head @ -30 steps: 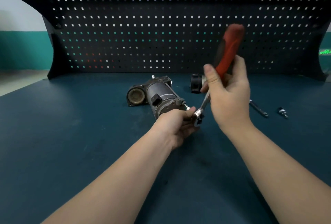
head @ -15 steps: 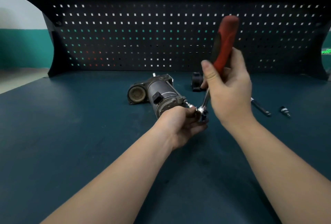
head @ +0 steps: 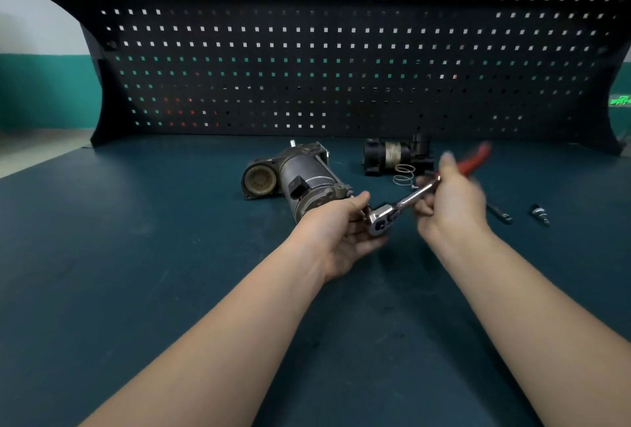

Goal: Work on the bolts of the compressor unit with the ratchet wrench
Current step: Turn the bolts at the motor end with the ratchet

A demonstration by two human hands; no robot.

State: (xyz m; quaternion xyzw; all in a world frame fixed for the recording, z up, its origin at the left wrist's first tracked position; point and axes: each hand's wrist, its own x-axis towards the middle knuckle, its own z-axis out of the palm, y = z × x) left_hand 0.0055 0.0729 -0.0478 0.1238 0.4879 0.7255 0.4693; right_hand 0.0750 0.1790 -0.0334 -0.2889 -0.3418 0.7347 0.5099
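The right hand [head: 450, 201] grips the ratchet wrench [head: 409, 199] by its handle; the fingers are curled around the place where the metal shank meets the red grip. This hand and the red grip are blurred, so the exact position of each finger cannot be told. The wrench lies low and slanted, with the red end pointing up and to the right and the chrome head [head: 381, 220] pointing down and to the left.

The left hand [head: 336, 225] is at the near end of the compressor unit [head: 300, 180]. Its thumb and fingers are curled around the wrench head and touch it, just in front of the end face of the unit. The bolt itself is hidden behind this hand and the wrench head.

The compressor unit lies on its side on the dark green desk [head: 136, 256], a little left of the middle, with its long grey body running from the far left toward the hands.

Behind the right hand there is a second black cylinder part [head: 389, 155] and beside it a wire spring [head: 404, 174]. To the right of the right hand lie a thin dark rod [head: 500, 214] and a small metal fitting [head: 539, 213], well apart from the unit. A black pegboard [head: 307, 61] stands along the back of the desk.
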